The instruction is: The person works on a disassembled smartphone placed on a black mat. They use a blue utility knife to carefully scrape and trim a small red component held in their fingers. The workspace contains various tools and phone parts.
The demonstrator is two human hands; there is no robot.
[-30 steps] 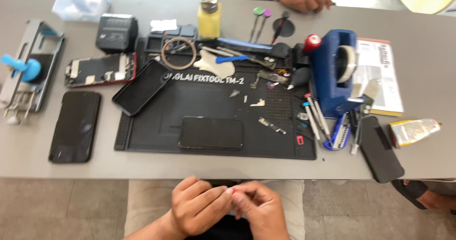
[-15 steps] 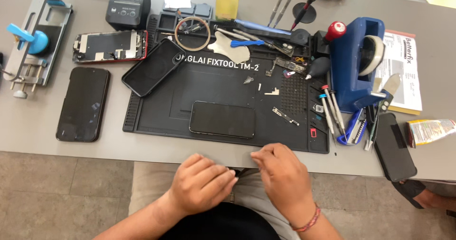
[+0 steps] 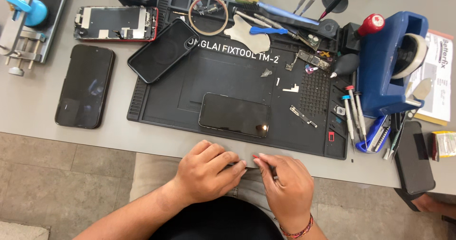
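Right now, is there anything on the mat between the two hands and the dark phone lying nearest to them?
Nothing visible. The left hand and right hand meet at the table edge, pinching something small with a red tip. Between them and the phone lies only bare black mat. Loose small parts sit to the phone's right.

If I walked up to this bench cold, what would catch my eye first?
Probably the black repair mat crowded with small parts, with a dark phone lying face up near its front edge. Just below, the left hand and right hand pinch something small together. At the right stands a big blue tape dispenser.
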